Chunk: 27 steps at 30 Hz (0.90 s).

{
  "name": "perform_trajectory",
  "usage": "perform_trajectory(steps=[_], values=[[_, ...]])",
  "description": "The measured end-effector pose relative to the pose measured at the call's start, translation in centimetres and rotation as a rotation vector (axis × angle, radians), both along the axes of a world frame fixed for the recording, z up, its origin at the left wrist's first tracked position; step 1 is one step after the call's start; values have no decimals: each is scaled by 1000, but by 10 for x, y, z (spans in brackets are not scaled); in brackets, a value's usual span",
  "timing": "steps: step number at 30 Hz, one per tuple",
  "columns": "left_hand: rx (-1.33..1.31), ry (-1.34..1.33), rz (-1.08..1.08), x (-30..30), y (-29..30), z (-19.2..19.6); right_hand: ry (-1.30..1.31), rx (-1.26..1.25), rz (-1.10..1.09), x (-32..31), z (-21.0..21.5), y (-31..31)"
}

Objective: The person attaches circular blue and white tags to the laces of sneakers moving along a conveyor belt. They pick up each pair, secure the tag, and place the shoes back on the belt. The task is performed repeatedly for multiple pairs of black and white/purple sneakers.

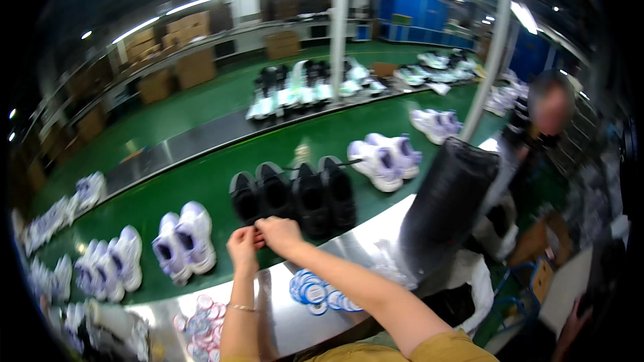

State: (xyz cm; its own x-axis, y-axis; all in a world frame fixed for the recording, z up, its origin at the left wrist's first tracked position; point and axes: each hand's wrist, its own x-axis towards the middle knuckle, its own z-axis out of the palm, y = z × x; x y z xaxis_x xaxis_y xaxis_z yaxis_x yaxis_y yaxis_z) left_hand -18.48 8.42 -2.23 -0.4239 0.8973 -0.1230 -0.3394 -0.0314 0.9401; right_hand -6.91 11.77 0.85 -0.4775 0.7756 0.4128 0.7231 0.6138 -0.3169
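My left hand (243, 247) and my right hand (279, 234) meet at the near ends of the dark shoes, fingertips pinched together. What they hold, if anything, is too small to make out. Just beyond them stand two pairs of black shoes side by side, with a left pair (258, 191) and a right pair (322, 194) on the green belt (235, 151). My right fingers are nearest the left pair; I cannot tell whether they touch it. Below my hands is a metal ledge (282, 322) with blue-rimmed round stickers (318, 293) and red-rimmed round stickers (203, 325).
White-and-lilac sneakers stand on the belt, one pair to the left (184, 241), another to the right (386, 161). A large black roll (453, 194) rises beside my right arm. Another person (547, 114) is at the far right. Beyond the belt, more shoes (292, 87) line a dark strip.
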Motion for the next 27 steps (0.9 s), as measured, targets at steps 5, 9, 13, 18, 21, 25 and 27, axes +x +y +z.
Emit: perform_trajectory(steps=[5, 9, 13, 18, 21, 25, 27], values=[[39, 128, 68, -10, 3, -12, 159, -215, 7, -2, -4, 0], [171, 270, 167, -13, -2, -1, 237, -300, -29, 1, -3, -4], [261, 354, 177, -11, -2, 13, 175, -242, -5, 6, -9, 2], [270, 296, 111, -16, -4, 23, 363, -162, 132, 18, 6, 4], [265, 306, 55, -21, -2, 19, 469, -76, 234, 13, 12, 7], [261, 271, -13, -21, -5, 19, 555, 61, 288, 3, 14, 8], [279, 292, -42, -21, -6, 19, 665, 39, 336, -4, 12, 10]])
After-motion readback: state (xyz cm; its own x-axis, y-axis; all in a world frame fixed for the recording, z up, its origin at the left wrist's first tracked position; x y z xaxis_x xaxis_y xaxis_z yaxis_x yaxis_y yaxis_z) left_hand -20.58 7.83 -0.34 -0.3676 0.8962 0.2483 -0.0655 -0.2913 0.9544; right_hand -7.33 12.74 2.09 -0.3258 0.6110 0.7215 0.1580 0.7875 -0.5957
